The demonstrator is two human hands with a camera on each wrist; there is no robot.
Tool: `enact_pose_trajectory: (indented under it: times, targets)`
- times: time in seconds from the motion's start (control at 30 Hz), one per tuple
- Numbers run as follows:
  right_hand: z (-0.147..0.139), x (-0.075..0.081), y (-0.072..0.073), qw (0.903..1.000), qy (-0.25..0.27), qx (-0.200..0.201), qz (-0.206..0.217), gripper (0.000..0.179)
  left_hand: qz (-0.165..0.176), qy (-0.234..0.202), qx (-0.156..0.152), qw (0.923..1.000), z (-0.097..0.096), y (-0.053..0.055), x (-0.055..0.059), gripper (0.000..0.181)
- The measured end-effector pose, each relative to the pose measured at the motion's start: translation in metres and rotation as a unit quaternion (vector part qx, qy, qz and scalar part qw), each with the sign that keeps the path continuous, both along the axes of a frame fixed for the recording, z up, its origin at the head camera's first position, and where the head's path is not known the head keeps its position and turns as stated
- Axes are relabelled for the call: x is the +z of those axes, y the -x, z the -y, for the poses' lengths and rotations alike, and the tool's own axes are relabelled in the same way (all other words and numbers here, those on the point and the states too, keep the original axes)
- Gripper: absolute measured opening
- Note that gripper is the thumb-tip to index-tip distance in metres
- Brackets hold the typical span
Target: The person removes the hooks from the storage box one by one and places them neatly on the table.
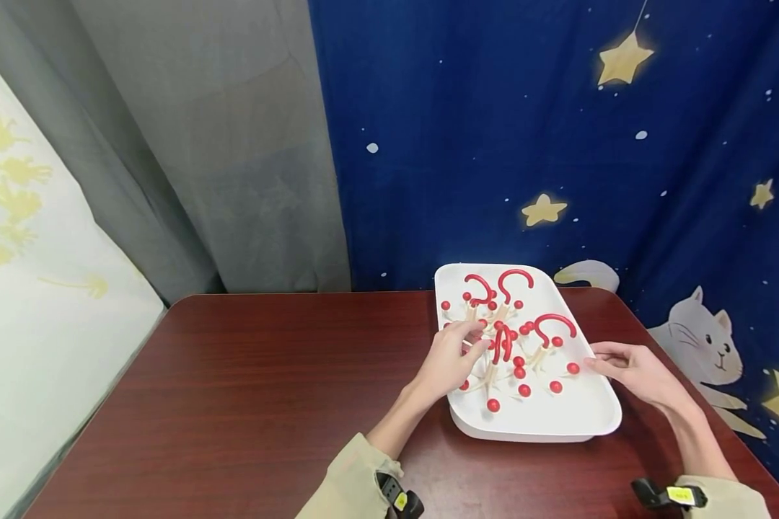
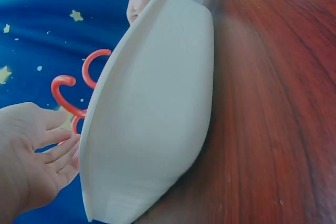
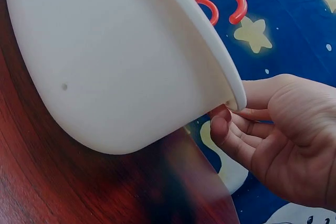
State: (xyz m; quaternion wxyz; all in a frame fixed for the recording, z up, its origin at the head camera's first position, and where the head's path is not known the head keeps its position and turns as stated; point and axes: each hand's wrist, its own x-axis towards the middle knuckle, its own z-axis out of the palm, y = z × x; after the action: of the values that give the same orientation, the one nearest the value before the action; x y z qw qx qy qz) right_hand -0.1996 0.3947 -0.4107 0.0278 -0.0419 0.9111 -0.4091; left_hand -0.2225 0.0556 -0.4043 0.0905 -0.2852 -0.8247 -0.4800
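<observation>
A white tray (image 1: 558, 414) holds several claw-like pieces that look like scalp massagers (image 1: 555, 324), with red hooked handles, thin cream prongs and red ball tips. My left hand (image 1: 448, 362) reaches over the tray's left side, thumb and fingers apart beside a red hook (image 1: 497, 346). In the left wrist view, the fingers extend behind the rim near the red hooks (image 2: 65, 95), and the fingertips are partly hidden. My right hand (image 1: 643, 371) grips the tray's right rim. In the right wrist view, its fingers (image 3: 233, 137) curl beneath the white rim (image 3: 231, 72).
The tray stands on the right part of a dark reddish-brown table (image 1: 285, 389). Behind the table hang a grey curtain (image 1: 247, 158) and a blue curtain with stars (image 1: 454, 144). A white cloth with yellow prints (image 1: 45, 303) is at the left.
</observation>
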Motion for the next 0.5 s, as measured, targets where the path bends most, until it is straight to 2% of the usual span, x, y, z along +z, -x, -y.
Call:
enact_pose_trajectory:
  times: [0.23,0.5]
  targets:
    - [0.008,0.001,0.003,0.9997,0.023,0.008,0.007,0.053,0.009,0.000,0.009,0.9999,-0.013,0.006,0.003,0.030]
    - [0.012,-0.001,0.006,0.9995,0.024,-0.004,0.018,0.055,-0.009,-0.018,0.024,0.9995,-0.014,0.006,0.001,0.019]
